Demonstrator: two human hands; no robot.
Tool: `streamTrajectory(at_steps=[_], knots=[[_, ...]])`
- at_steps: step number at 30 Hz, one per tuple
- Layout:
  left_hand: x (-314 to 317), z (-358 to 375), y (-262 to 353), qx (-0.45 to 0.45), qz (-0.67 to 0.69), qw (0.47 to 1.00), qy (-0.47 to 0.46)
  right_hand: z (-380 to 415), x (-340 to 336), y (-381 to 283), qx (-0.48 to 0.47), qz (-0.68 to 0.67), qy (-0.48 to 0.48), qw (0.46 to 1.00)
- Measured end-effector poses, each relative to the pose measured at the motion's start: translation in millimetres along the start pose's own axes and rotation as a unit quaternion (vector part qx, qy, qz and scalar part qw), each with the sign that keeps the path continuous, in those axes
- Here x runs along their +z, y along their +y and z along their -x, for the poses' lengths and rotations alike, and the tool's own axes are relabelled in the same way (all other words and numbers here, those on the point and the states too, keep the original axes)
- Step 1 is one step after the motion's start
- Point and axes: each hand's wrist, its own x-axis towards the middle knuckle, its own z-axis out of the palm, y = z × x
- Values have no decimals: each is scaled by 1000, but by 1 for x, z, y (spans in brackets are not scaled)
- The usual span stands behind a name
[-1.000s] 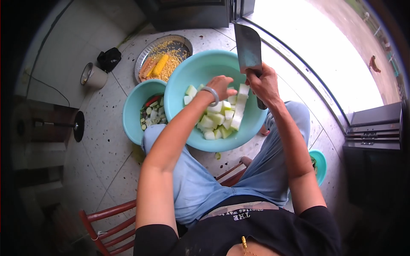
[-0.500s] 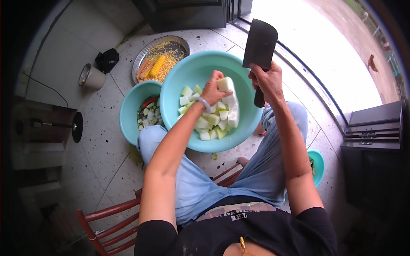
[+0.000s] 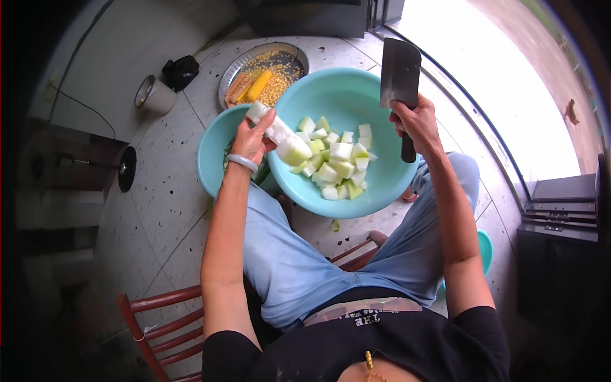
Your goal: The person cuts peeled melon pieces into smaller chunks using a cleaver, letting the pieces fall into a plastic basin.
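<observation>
My left hand (image 3: 251, 141), with a pale bangle at the wrist, is closed around a long piece of winter melon (image 3: 293, 149), white with pale green on it. That piece slants over the left rim of a large turquoise basin (image 3: 391, 175). Cut melon chunks (image 3: 342, 168) lie heaped inside the basin. Over its right rim, my right hand (image 3: 417, 124) grips the dark handle of a cleaver (image 3: 400, 73), its broad blade pointing up and away from me.
A smaller turquoise basin (image 3: 209, 149) stands to the left, partly hidden. Behind it sits a metal tray (image 3: 294, 57) with corn cobs and loose kernels. Another turquoise container (image 3: 486, 251) is beside my right leg. A red chair (image 3: 159, 302) is at lower left.
My left hand has carried the winter melon piece from over the chunks leftward to the basin's left rim, turning it. The cleaver stays raised in my right hand. The view has shifted slightly.
</observation>
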Motion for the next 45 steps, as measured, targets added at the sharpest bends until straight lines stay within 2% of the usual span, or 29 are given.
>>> streamTrajectory(at_steps=[3, 6, 7, 10, 11, 14, 17, 20, 28, 31, 34, 36, 40, 43, 45], knots=[[-5, 11, -2, -68, -4, 996, 57, 0, 6, 3, 1, 18, -10, 1000], [-47, -19, -20, -160, 113, 975, -106, 1, 10, 2, 0, 34, -11, 999], [-50, -21, -23, -192, 150, 966, -83, 1, 11, 2, 1, 35, -15, 999], [-55, -25, -21, -212, 260, 936, -104, 0, 14, 5, 2, 42, -28, 999], [-54, -26, -21, -203, 249, 944, -77, 0, 15, 6, 2, 47, -32, 998], [-50, -24, -13, -217, 303, 924, -84, 1, 16, 6, -6, 58, -35, 998], [-47, -19, -11, -176, 324, 926, -83, 0, 13, 10, -15, 86, -39, 995], [-50, -24, -13, -179, 325, 928, -24, 0, 10, 14, -7, 143, -52, 988], [-50, -22, -8, -225, 379, 897, 37, 6, 15, 16, 24, 273, -131, 953], [-53, -24, -9, -231, 374, 897, 54, 2, 17, 37, -44, 319, -137, 937], [-62, -29, -12, -239, 389, 889, 33, -4, 20, 53, -47, 382, -151, 911], [-65, -29, -15, -204, 379, 903, 20, -6, 19, 60, -50, 396, -147, 905], [-54, -20, -11, -137, 360, 914, 124, -8, 21, 68, -24, 428, -130, 894], [-50, -16, -6, -154, 327, 921, 143, -4, 24, 76, -5, 497, -145, 855], [-52, -15, -7, -144, 328, 926, 122, 1, 29, 78, 7, 531, -160, 832]])
